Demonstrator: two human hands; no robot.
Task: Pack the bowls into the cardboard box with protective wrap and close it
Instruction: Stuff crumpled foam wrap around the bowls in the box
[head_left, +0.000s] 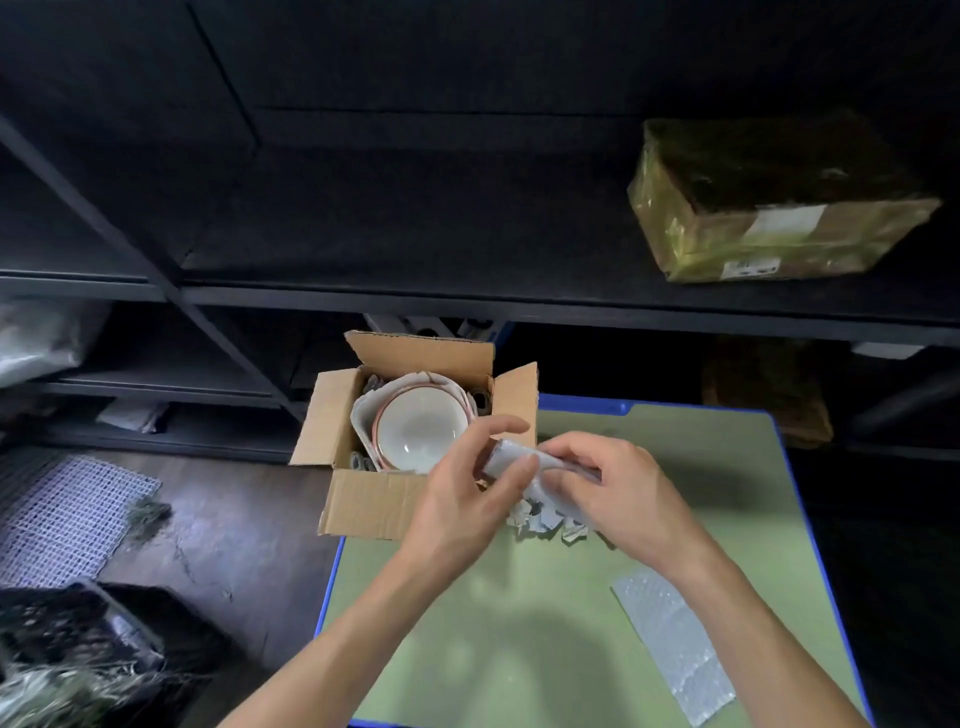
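Observation:
An open cardboard box (363, 506) stands on the far left corner of a green table (519, 623), all flaps up. Inside it, white bowls (418, 426) with pinkish rims sit nested in pale wrap. Just right of the box, my left hand (470, 493) and my right hand (608, 483) together hold a rolled piece of grey-white protective wrap (511, 457); the fingers of both curl round it. Scraps of wrap (545, 522) hang or lie beneath the roll.
A flat sheet of bubble wrap (675, 644) lies on the table at the near right. Dark shelving stands behind, with a taped parcel (769, 208) on the upper right shelf. A white mesh mat (62, 514) and a dark crate (78, 639) sit on the floor at left.

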